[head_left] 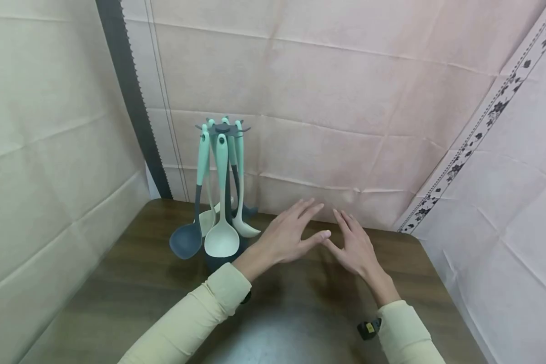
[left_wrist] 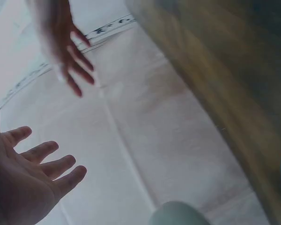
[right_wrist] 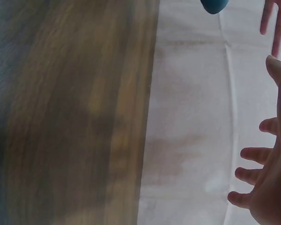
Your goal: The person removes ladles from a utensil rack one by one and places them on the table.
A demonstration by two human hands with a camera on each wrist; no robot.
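Observation:
Both hands hover over the wooden table with fingers spread and nothing held. In the head view the left hand (head_left: 287,233) is just right of a utensil stand (head_left: 223,128), thumb pointing toward the other hand. Close by on the right is the right hand (head_left: 356,247), its thumb near the left thumb. From the stand hang several kitchen utensils with mint handles: a dark blue ladle (head_left: 185,240), a pale ladle or spoon (head_left: 221,239) in front, and another pale ladle (head_left: 245,228) at right. Utensils behind these are partly hidden.
The brown wooden table (head_left: 132,283) has rounded back corners. Pale creased cloth (head_left: 323,116) hangs behind it, with more cloth at left and right. A small black device with a yellow label (head_left: 368,328) sits at the right wrist.

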